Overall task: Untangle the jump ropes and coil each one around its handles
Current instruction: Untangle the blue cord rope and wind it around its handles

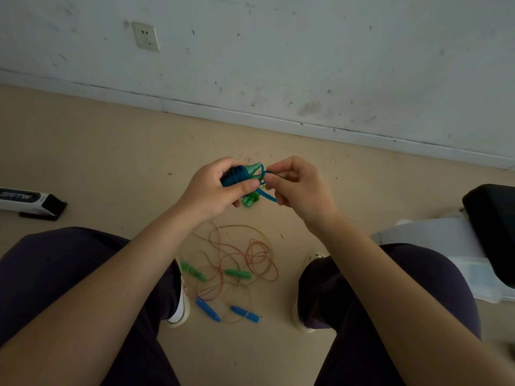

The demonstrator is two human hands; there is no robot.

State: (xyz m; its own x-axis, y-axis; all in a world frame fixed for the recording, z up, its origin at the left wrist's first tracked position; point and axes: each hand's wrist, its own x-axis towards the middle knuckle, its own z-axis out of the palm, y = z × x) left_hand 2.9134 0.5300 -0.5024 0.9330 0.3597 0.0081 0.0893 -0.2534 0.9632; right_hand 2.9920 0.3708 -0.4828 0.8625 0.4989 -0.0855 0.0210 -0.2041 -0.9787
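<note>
My left hand [214,188] grips a pair of green handles [252,200] with a blue rope [237,175] coiled tightly round them. My right hand [298,185] pinches the loose end of that blue rope [269,196] just beside the handle tips. On the floor between my feet lies a tangle of thin red and yellow ropes [242,257]. Two green handles [238,273] [193,271] and two blue handles [207,310] [245,314] lie in that tangle.
I sit with my knees apart, shoes [178,310] either side of the tangle. A white and black box [30,201] lies on the floor at the left. A white container [434,254] with a black object [493,227] on it stands at the right. A wall with a socket [146,36] is ahead.
</note>
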